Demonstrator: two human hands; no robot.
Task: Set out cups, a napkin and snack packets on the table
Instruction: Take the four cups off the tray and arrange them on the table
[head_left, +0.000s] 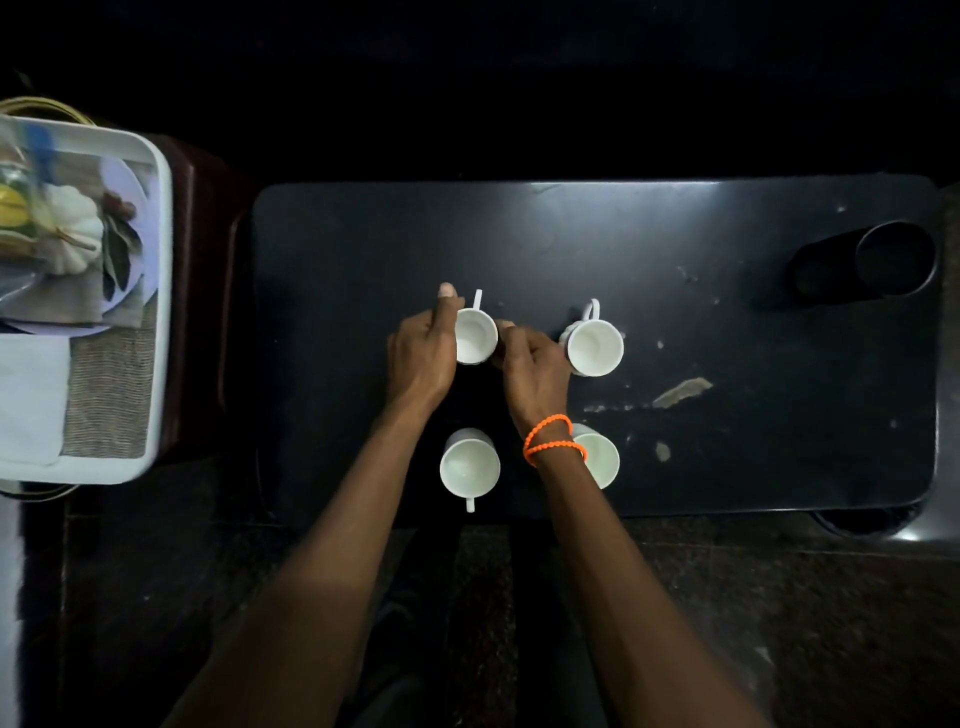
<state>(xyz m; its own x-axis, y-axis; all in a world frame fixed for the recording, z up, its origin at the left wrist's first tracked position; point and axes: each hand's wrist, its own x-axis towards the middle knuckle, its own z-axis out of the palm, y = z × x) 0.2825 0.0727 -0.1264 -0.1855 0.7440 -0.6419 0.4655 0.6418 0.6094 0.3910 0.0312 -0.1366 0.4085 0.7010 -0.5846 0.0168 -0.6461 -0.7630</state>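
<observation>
Several white cups stand upright in a square on the black table (727, 312). My left hand (418, 353) and my right hand (535, 369) clasp the far left cup (475, 335) from both sides; its handle points away from me. The far right cup (595, 345) stands free beside my right hand. The near left cup (470, 467) has its handle toward me. My right wrist, with its orange bands, partly hides the near right cup (602, 454). A white napkin (31, 395) and clear snack packets (26, 218) lie in the white tray (161, 312) at the left.
The tray rests on a dark red stool left of the table and also holds a plate with a white pumpkin-shaped thing and a woven mat. A round cup-holder recess (893, 260) is at the table's far right corner. The tabletop has scuffed patches on the right.
</observation>
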